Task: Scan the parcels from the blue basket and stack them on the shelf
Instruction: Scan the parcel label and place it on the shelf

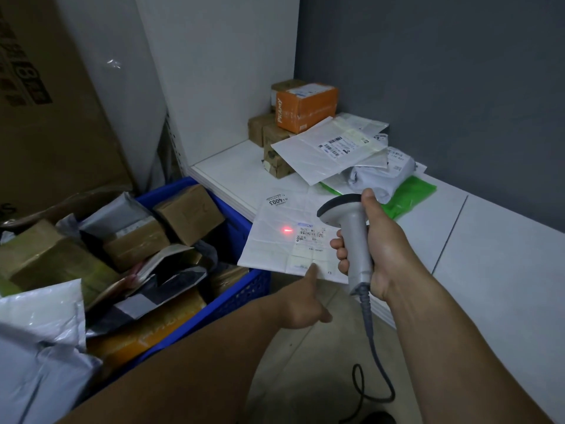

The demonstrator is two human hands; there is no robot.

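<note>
My left hand (301, 298) holds a flat white parcel (275, 240) by its near edge, thumb on top, above the gap between the blue basket (244, 289) and the low white shelf (489, 255). My right hand (376, 249) grips a grey handheld scanner (351, 234) pointed at the parcel. A red laser dot glows on the parcel just left of its label. The basket at the left is full of brown boxes and grey and white mailer bags. On the shelf lie stacked parcels: an orange box (305, 107), brown boxes (269, 139) and white mailers (333, 148).
A green bag (409, 194) lies under the mailers on the shelf. A large cardboard carton (46, 102) stands at the far left. The scanner's coiled cable (371, 347) hangs to the tiled floor. A dark grey wall backs the shelf.
</note>
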